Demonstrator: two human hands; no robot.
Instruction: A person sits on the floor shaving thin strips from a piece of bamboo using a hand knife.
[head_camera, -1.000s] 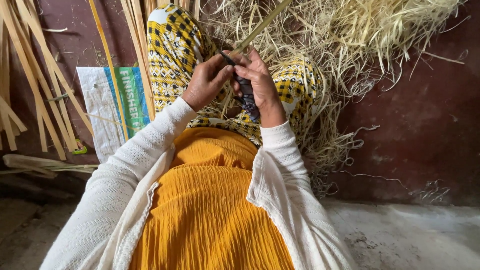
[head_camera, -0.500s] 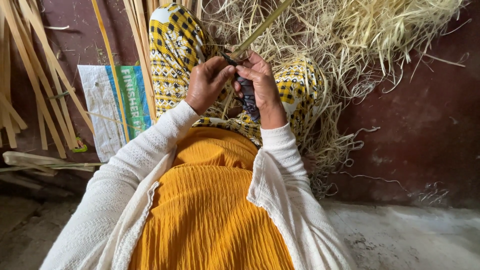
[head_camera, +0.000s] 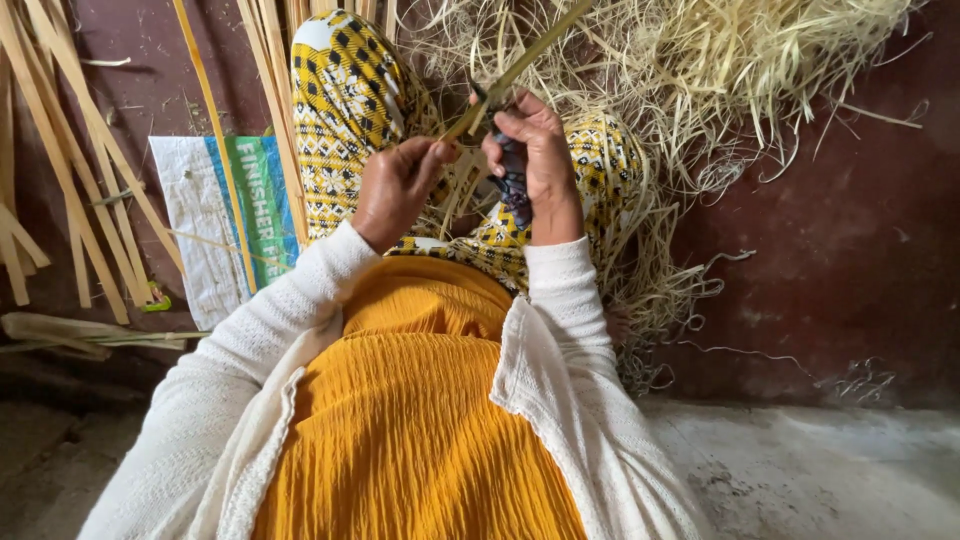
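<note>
at the far left, flat split cane slats (head_camera: 70, 170) lean against the dark red floor (head_camera: 850, 250), and beside them lies a white, blue and green woven sack (head_camera: 215, 215) with one thin yellow strip (head_camera: 215, 140) running across it. nothing on that side has shifted in the last second.

moving to the middle, the left hand (head_camera: 395, 190) is pinched shut on the near end of a long green-yellow cane strip (head_camera: 520, 65), just above the lap in yellow patterned cloth (head_camera: 350, 110). right beside it, almost touching, the right hand (head_camera: 535, 165) is wrapped around a dark-handled knife (head_camera: 510, 175) whose blade end meets the strip where the thumbs come close. compared with a second ago, both hands sit a little higher and the left hand has slid back toward the body, so a touch more of the strip shows between the two hands; that reads as the blade working along the cane, a small advance in the splitting or shaving, with most of the strip's length unworked beyond the knife.

further right, the strip runs up and away over a big heap of pale shavings (head_camera: 720, 80), which spills down beside the right knee. the heap looks unchanged.
</note>
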